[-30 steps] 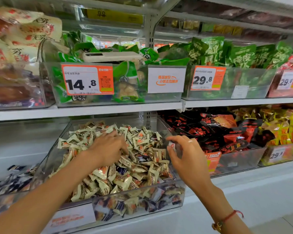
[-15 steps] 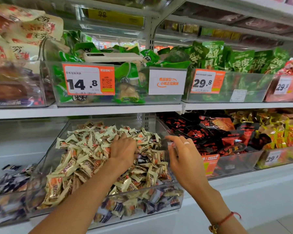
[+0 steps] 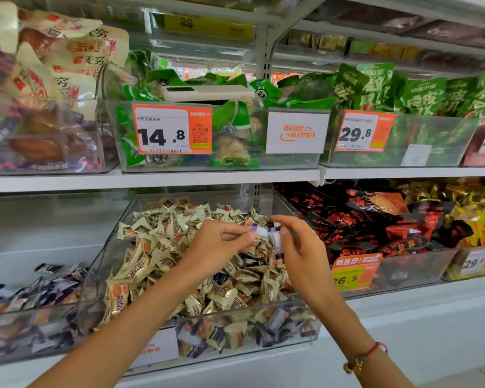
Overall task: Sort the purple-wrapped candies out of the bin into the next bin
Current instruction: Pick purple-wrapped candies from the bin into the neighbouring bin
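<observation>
Head view, left hand [image 3: 221,245] risen, now pinching purple candy [image 3: 259,232]

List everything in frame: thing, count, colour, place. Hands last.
Purple-wrapped candies: at least two, purple and white, pinched between both hands above the middle bin.
Middle bin: one, clear, lower shelf, heaped with many cream-gold candies and some purple ones mixed in.
Left bin: one, clear, lower shelf, holds purple candies.
Red-black packets: many, bin right of the middle one.
Yellow packets: many, lower shelf, far right.
Green packets: many, upper shelf bins.
Price tags: several, orange and white, on bin fronts.
Left hand: grip on a purple candy.
Right hand: grip on a purple candy; red bracelet at the wrist.
</observation>
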`<state>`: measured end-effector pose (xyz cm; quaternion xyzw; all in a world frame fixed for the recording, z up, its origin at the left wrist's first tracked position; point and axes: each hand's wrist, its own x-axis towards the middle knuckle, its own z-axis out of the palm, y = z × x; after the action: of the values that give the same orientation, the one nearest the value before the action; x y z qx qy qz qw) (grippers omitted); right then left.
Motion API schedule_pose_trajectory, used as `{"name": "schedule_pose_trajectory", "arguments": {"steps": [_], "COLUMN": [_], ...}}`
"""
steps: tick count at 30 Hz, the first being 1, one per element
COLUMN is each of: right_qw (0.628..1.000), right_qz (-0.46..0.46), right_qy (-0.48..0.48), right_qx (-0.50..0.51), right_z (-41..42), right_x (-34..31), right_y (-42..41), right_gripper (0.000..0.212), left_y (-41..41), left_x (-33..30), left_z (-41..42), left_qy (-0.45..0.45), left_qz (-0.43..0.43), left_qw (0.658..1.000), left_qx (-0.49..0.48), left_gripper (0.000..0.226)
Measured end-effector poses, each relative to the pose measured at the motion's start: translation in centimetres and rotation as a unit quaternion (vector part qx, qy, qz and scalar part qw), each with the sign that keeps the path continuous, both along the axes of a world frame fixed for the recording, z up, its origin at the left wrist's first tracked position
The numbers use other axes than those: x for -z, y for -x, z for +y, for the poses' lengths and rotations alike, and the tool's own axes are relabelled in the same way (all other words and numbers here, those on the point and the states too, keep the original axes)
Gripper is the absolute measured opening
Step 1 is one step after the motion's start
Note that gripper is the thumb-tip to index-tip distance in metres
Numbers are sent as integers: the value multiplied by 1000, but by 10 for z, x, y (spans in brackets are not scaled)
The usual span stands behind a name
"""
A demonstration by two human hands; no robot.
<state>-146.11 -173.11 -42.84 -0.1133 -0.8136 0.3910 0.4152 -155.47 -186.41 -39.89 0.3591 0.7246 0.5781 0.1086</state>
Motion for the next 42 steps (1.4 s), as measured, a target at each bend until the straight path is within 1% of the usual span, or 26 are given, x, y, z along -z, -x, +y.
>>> {"name": "schedule_pose_trajectory", "arguments": {"steps": [2,3,4,6,7,9,11,14,15,16,17,19,20,21,23,25,26,29,30,31,33,36,38,40,42], "right_qw": [999,997,990,962,953,957,966,974,979,985,991,999,999,997,994,990,989,988,987,987,988,986,980,972,967], "right_qz": [-8,-18,-30,-42,-40,-37,-38,-14,-1,11,20,16,0,-17,-40,-49,-50,-47,-48,-50,-53,-75,-105,-138,-158], "right_qy": [35,76,138,265,288,271,242,219,201,172,132,34,-11,-45,-80,-105,-113,-117,-121,-123,-122,-132,-152,-173,-185], "right_qx": [3,-1,-12,-58,-80,-98,-86,-58,-45,-26,-5,34,51,61,69,77,81,92,94,93,81,65,68,78,81], "right_z": [-1,0,0,-2,-4,-6,-6,-3,-3,-2,0,4,7,9,13,14,14,15,15,16,17,20,20,19,18], "right_x": [-1,-1,-2,-5,-6,-6,-5,-3,-4,-6,-8,-10,-9,-9,-6,-6,-6,-7,-8,-8,-7,-5,-6,-7,-8], "right_y": [3,6,9,12,11,10,11,10,8,6,3,-3,-4,-5,-6,-7,-8,-9,-10,-11,-13,-15,-15,-14,-12], "right_gripper": [28,29,29,26,26,30,36,42,40,35,28,14,10,10,13,14,14,12,10,8,12,20,19,15,16], "left_y": [-4,-5,-6,-7,-8,-9,-10,-4,2,9,18,33,38,42,50,56,58,61,61,61,64,65,60,48,32], "left_x": [0,1,1,1,2,3,5,8,9,10,11,13,14,16,25,32,33,35,35,35,33,21,12,9,11], "left_z": [2,3,4,4,4,2,2,0,0,2,6,19,26,34,50,61,64,70,71,69,63,42,22,-2,-28], "left_qy": [-22,-33,-42,-53,-55,-48,-37,-1,24,61,107,196,228,257,316,378,395,379,369,361,352,325,279,214,160], "left_qz": [-5,-3,-2,-13,-24,-45,-54,-36,-9,38,107,242,293,339,425,478,496,558,569,567,539,489,476,458,431], "left_qw": [1000,999,999,998,998,998,998,999,999,997,988,950,928,905,847,790,770,737,734,740,765,809,834,861,884], "left_qx": [-16,-24,-31,-36,-33,-18,4,37,39,31,12,-27,-29,-12,44,72,69,44,36,26,11,8,-16,-53,-86], "left_gripper": [15,14,14,14,13,11,9,10,12,16,21,32,34,33,31,41,44,37,34,31,29,32,34,34,33]}}
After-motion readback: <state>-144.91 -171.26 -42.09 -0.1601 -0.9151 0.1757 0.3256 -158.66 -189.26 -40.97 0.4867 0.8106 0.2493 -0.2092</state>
